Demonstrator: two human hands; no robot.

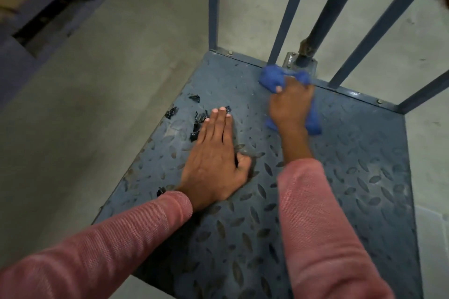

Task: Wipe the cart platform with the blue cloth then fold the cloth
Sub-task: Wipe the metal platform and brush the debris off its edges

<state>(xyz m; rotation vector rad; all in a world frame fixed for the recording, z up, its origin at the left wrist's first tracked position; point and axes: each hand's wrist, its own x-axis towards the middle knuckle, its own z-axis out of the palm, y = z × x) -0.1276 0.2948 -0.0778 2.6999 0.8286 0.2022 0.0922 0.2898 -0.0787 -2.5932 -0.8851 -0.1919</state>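
Left hand [213, 160] flat, fingers spread open, palm down on cart platform [340, 189], grasping nothing. Black scraps [198, 119] just beside fingertips. Right hand [290, 104] clenched on bunched blue cloth [273, 77], pressed against platform's far edge near upright bars [286, 7].

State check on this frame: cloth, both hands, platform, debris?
blue cloth: bunched, not folded, pressed on the platform near the far rail
right hand: closed on the cloth
left hand: open, flat on the platform
cart platform: wiping underway
black scraps: loose, scattered by the left fingertips
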